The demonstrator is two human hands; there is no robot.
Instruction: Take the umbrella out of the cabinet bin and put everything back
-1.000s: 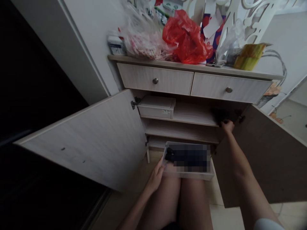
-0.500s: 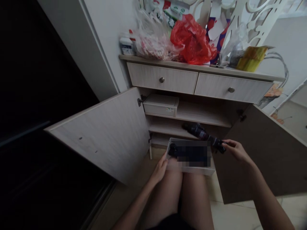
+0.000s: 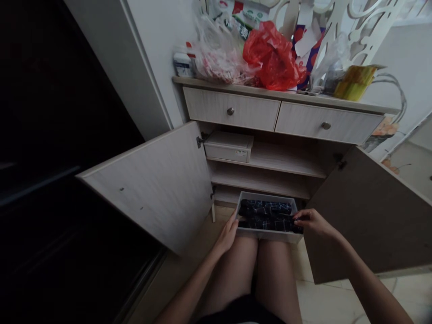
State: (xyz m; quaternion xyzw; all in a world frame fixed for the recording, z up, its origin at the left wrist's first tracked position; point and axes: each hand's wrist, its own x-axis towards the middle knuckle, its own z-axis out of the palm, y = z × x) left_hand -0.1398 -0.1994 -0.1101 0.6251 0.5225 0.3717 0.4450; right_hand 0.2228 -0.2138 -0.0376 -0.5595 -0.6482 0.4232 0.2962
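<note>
From the head view, here we are at the open cabinet (image 3: 263, 182), and the action is all in the tray (image 3: 261, 234), a pale see-through one sitting level over the knees (image 3: 275, 252), just in front of the shelves. Inside it, dark checked umbrellas (image 3: 266, 209) lie lengthwise from left to right, packed close together; exactly how many is hard to make out in this light.

Left hand (image 3: 229, 233) is on the tray's left end, fingers gripping the wall. Over on the right, the right hand (image 3: 315, 221) reaches in over that end, its fingers drawn narrow and pinching the right tip of the near umbrella (image 3: 263, 224), which lies along the tray's near side.

Behind, a white box (image 3: 222, 153) sits at the left of the upper shelf (image 3: 283, 164). The left door (image 3: 158, 184) and right door (image 3: 361, 220) both swing wide, while the two drawers above are closed. Up on the cabinet top, it's crowded: white bottle (image 3: 182, 66) at the left, clear bag (image 3: 219, 56), red bag (image 3: 272, 58), and a yellow packet (image 3: 355, 84) toward the right.
</note>
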